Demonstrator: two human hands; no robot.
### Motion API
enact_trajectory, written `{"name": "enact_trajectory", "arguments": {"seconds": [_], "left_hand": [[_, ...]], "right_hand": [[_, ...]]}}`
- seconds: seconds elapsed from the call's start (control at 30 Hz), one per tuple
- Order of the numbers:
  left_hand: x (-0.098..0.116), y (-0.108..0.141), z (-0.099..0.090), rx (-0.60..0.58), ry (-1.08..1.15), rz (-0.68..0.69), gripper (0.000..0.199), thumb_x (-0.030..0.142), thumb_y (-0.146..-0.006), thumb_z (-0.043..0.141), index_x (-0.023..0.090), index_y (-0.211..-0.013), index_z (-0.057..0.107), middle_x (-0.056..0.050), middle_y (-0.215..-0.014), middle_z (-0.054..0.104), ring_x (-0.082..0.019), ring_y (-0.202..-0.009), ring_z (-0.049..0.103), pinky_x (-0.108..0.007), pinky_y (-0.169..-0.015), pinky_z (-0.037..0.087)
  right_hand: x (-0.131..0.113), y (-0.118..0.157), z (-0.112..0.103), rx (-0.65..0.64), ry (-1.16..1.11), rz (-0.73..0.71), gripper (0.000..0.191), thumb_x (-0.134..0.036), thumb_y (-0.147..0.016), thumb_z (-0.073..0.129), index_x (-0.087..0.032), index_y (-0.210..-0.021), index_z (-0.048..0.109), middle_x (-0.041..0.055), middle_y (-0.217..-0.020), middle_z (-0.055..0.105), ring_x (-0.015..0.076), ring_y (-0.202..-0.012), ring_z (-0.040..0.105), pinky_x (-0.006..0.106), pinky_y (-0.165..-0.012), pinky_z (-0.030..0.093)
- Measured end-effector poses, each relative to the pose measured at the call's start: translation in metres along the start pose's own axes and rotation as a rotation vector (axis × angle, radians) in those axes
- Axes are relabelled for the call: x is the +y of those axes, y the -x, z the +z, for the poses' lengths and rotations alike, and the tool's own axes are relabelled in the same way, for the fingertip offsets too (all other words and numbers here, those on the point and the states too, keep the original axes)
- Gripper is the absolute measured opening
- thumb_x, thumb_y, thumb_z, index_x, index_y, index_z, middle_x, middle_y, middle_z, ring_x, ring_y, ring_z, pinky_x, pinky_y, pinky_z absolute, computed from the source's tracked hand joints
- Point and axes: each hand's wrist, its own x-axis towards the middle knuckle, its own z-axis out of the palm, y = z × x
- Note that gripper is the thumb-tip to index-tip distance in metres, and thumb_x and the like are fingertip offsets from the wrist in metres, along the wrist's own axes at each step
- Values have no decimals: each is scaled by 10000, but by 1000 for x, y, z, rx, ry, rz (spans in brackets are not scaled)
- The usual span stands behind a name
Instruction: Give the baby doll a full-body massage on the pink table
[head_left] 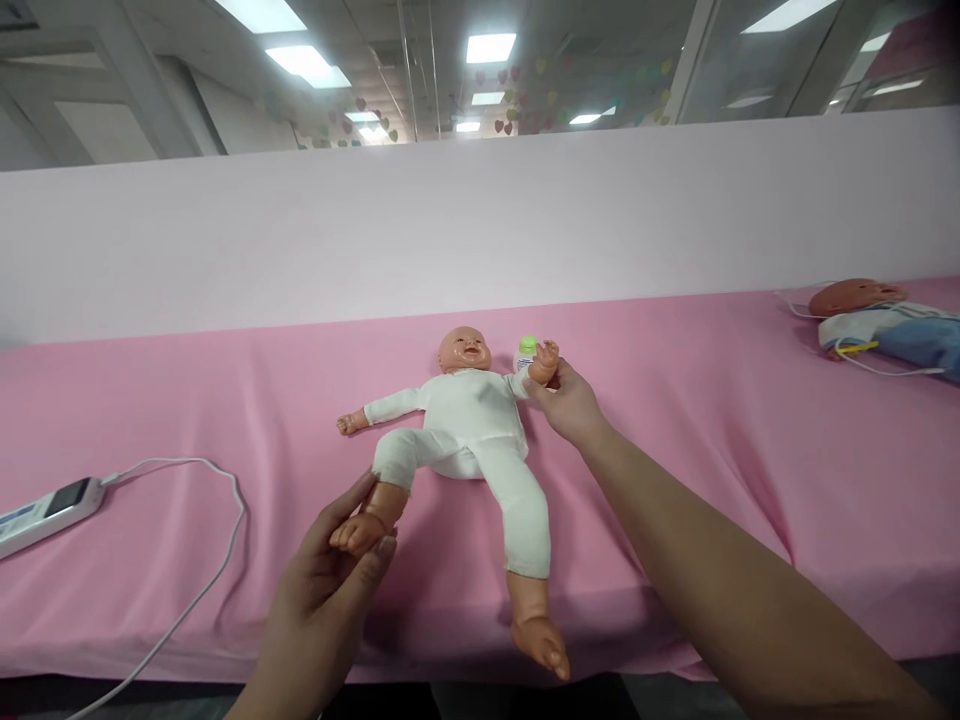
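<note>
A baby doll [476, 410] with a white cloth body lies on its back on a pink sheet, head away from me. My left hand [337, 570] is closed around the lower leg and foot on the left side, and that knee is bent. At the doll's raised arm on the right, my right hand [566, 395] grips the wrist between thumb and fingers. The other leg lies straight toward the front edge, and the other arm stretches out flat. Partly hidden behind the held arm stands a small white bottle [526, 352] with a green cap.
A white handheld device [52, 515] with a dark screen and a white cable [232, 540] lies at the left. Far right, a second doll [892, 325] in blue and white has thin tubing on it. A low white wall [480, 230] runs behind the pink sheet [292, 390].
</note>
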Motion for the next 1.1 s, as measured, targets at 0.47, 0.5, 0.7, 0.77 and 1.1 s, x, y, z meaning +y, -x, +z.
{"name": "enact_trajectory", "arguments": {"seconds": [0.47, 0.5, 0.7, 0.77, 1.1], "left_hand": [[24, -92, 49, -238, 146, 68, 649, 451, -851, 814, 216, -1422, 615, -104, -1282, 691, -304, -1228, 633, -461, -1035, 532], [22, -97, 52, -254, 159, 59, 646, 450, -849, 818, 206, -1414, 623, -99, -1232, 708, -294, -1200, 643, -450, -1026, 530], [14, -116, 66, -289, 203, 41, 505, 457, -851, 812, 157, -1245, 719, -93, -1114, 720, -229, -970, 678, -384, -890, 548], [13, -115, 65, -281, 205, 43, 490, 450, -849, 814, 165, -1237, 723, -101, -1202, 703, -225, -975, 678, -386, -898, 547], [14, -43, 25, -142, 163, 11, 675, 435, -783, 867, 237, -1393, 657, -95, -1135, 735, -276, -983, 727, -387, -804, 622]], "right_hand": [[-9, 21, 31, -268, 453, -567, 521, -102, -812, 624, -309, -1277, 735, 67, -1347, 660, 305, -1313, 562, 518, -1157, 442], [-9, 21, 31, -294, 482, -585, 530, -97, -812, 616, -305, -1286, 732, 72, -1352, 655, 305, -1310, 563, 520, -1157, 441], [-9, 19, 28, -368, 593, -661, 478, -124, -841, 627, -308, -1265, 749, 86, -1367, 647, 318, -1314, 553, 535, -1152, 433], [-9, 19, 27, -360, 585, -662, 455, -142, -849, 637, -298, -1260, 754, 92, -1356, 657, 326, -1310, 557, 546, -1150, 430], [6, -3, 5, 22, -19, -43, 298, -387, -838, 759, -263, -1107, 727, 40, -1131, 765, 273, -1045, 713, 473, -982, 581]]}}
